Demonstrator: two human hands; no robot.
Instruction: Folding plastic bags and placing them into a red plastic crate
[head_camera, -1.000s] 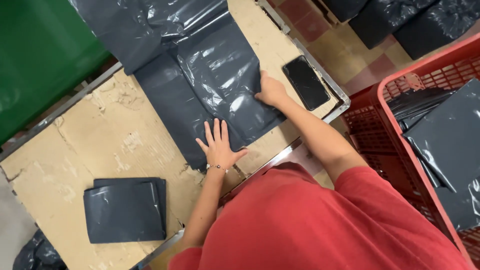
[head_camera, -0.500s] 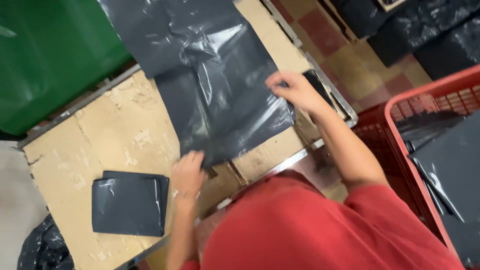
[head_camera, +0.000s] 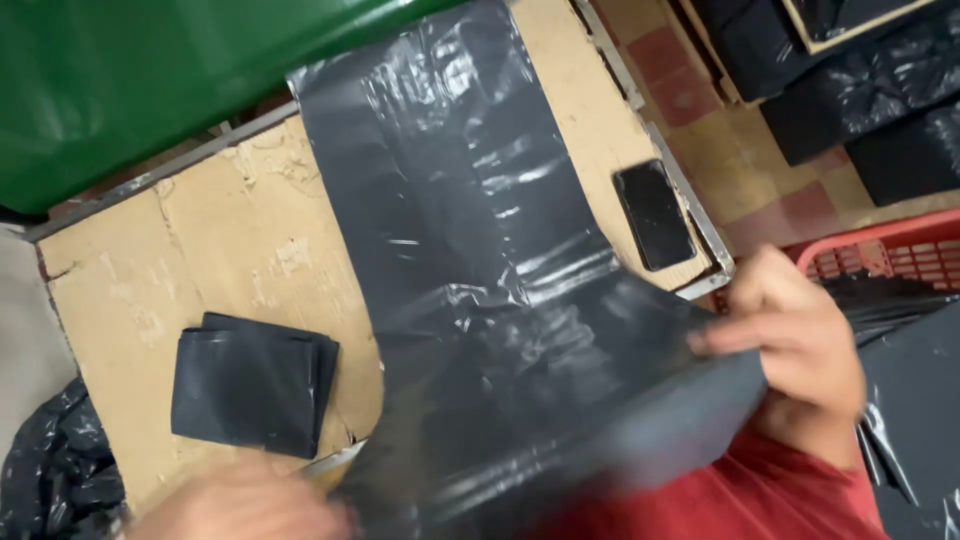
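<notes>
A long dark grey plastic bag (head_camera: 470, 250) lies across the cardboard-topped table (head_camera: 230, 250), its near end lifted toward me. My right hand (head_camera: 795, 335) grips the bag's near right corner, fingers pinched on the folded edge. My left hand (head_camera: 240, 505) is blurred at the bottom left, at the bag's near left corner; its grip on the bag cannot be made out. A stack of folded grey bags (head_camera: 250, 385) rests on the table's left part.
A black phone (head_camera: 655, 215) lies on the table's right edge. A red plastic crate (head_camera: 880, 255) holding grey bags stands at the right. A green sheet (head_camera: 150, 80) is behind the table. Black bags (head_camera: 60, 480) sit at the lower left; dark bundles (head_camera: 850, 90) lie on the tiled floor.
Both hands have left the flat bag, taken its near end and pulled it up toward me. The camera has moved closer and lower.
</notes>
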